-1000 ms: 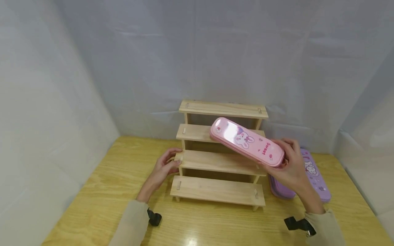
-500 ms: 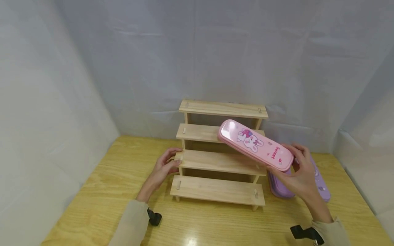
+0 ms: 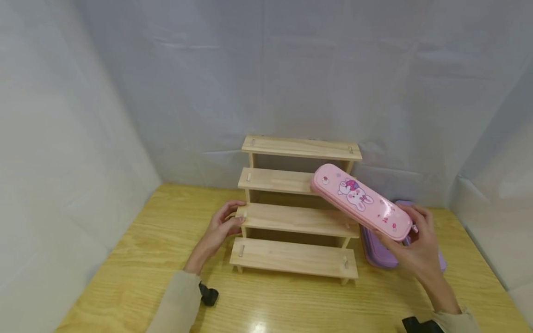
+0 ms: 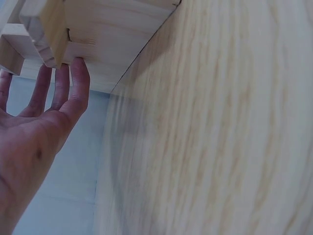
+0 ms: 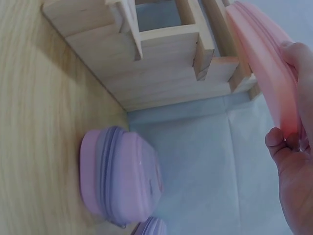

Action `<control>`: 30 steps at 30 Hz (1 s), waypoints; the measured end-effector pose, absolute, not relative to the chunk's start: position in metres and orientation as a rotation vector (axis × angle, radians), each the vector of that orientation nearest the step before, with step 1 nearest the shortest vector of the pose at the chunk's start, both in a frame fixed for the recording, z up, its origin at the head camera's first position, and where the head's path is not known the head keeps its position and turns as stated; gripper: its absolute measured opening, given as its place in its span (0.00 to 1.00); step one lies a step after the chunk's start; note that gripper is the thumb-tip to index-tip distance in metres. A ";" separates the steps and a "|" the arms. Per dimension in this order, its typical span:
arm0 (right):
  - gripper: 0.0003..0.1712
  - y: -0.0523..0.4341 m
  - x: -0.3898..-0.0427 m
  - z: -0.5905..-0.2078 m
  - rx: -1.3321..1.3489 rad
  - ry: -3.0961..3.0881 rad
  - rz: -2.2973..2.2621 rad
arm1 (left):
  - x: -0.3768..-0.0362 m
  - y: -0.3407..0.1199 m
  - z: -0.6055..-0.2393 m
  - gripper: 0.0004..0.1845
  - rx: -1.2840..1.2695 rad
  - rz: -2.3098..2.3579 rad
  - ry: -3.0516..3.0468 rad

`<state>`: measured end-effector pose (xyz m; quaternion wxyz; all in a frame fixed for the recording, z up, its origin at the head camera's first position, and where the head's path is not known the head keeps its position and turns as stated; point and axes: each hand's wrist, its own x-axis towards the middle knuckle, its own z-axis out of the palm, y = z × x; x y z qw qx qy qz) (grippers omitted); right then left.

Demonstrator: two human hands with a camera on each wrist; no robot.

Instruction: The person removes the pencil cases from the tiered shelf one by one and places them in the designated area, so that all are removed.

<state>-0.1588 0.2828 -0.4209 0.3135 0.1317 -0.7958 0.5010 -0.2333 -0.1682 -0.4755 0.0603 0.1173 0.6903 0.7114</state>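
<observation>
A pink pencil case (image 3: pixel 361 200) with a rabbit print hangs tilted in the air before the right part of a wooden step shelf (image 3: pixel 293 256). My right hand (image 3: pixel 420 247) grips it by its lower right end; in the right wrist view the fingers and thumb hold the case (image 5: pixel 264 68) from both sides. My left hand (image 3: pixel 218 226) holds the left end of the shelf's second step from the bottom. Seen from the left wrist, the fingertips of the left hand (image 4: pixel 44 122) touch the shelf's side panel (image 4: pixel 112 29).
Purple pencil cases (image 3: pixel 379 252) lie on the table just right of the shelf, partly hidden by my right hand and the pink case. In the right wrist view one purple case (image 5: pixel 122 176) stands nearest. Pale sheeting (image 3: pixel 200 92) encloses the wooden table (image 3: pixel 137 268).
My right hand has carried the pink pencil case to the right and slightly down, away from the shelf's middle and over the purple cases. The left hand has stayed in place.
</observation>
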 end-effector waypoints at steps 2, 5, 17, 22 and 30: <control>0.46 0.286 -0.157 -0.422 0.329 -2.106 1.312 | -0.233 -0.168 -0.476 0.25 0.357 2.153 2.089; 0.46 0.290 -0.155 -0.424 0.312 -2.107 1.300 | -0.234 -0.169 -0.475 0.25 0.358 2.152 2.089; 0.46 0.316 -0.150 -0.437 0.259 -2.003 1.240 | -0.236 -0.168 -0.476 0.25 0.356 2.144 2.089; 0.43 0.321 -0.147 -0.437 0.225 -1.974 1.241 | -0.236 -0.169 -0.475 0.25 0.346 2.145 2.092; 0.43 0.330 -0.137 -0.437 0.135 -1.994 1.196 | -0.235 -0.169 -0.475 0.25 0.321 2.151 2.090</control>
